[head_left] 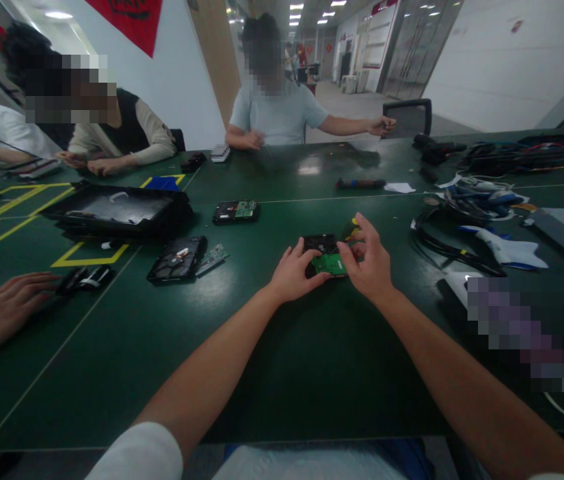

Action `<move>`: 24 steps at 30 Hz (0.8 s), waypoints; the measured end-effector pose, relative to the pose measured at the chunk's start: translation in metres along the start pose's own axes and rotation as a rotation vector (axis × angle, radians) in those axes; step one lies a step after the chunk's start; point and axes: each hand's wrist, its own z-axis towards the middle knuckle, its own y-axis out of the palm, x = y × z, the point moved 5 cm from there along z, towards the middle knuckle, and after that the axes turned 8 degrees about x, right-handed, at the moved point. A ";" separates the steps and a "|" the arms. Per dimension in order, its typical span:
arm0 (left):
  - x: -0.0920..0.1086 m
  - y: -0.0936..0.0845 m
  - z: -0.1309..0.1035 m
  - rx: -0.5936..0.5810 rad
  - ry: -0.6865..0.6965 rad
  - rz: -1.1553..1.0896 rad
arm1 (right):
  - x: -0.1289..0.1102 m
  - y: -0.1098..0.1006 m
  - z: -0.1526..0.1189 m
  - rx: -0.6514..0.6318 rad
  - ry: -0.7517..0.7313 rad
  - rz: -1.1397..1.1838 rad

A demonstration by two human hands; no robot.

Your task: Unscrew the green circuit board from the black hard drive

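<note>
A hard drive with a green circuit board point(331, 264) lies on the dark green table point(322, 373), in front of me. My left hand point(293, 272) grips its left side, thumb at the near edge and fingers at the far edge. Over the drive's right side, my right hand point(369, 263) holds a small yellow and black screwdriver point(352, 229) between thumb and fingers. The tool's tip is hidden by the hand.
To the left are an opened drive point(177, 260), a loose circuit board point(213, 260), another drive point(236, 211) and black trays point(119, 207). Cables point(482, 200) and a white-blue glove-like item point(505, 248) lie right. Another person's hand point(15, 300) rests at left; people sit opposite.
</note>
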 end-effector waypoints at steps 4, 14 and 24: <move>0.000 0.000 0.000 -0.004 -0.011 0.000 | 0.002 0.002 -0.001 -0.031 0.051 0.078; 0.001 -0.002 0.000 -0.006 -0.007 0.005 | 0.002 0.002 -0.001 -0.013 0.034 0.045; 0.000 0.000 0.001 0.007 0.003 0.008 | 0.001 0.001 -0.001 0.003 0.012 0.025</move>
